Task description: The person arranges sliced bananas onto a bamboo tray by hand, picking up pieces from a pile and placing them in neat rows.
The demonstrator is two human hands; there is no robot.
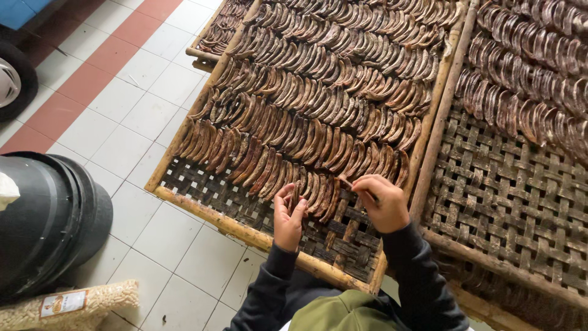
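Note:
Rows of brown dried banana slices [318,98] lie overlapped on a woven bamboo rack [202,208] with a pole frame. My left hand [288,214] rests on the nearest row's end slices, fingers spread and touching them. My right hand [380,202] pinches one brown slice [345,182] at the row's right end, just above the weave. Both arms wear dark sleeves.
A second woven rack [502,202] with more slices sits to the right, and another rack [214,37] lies behind. A black bucket [49,220] stands at the left on the white and red tiled floor [122,122], with a clear bag of pale pellets [67,303] below it.

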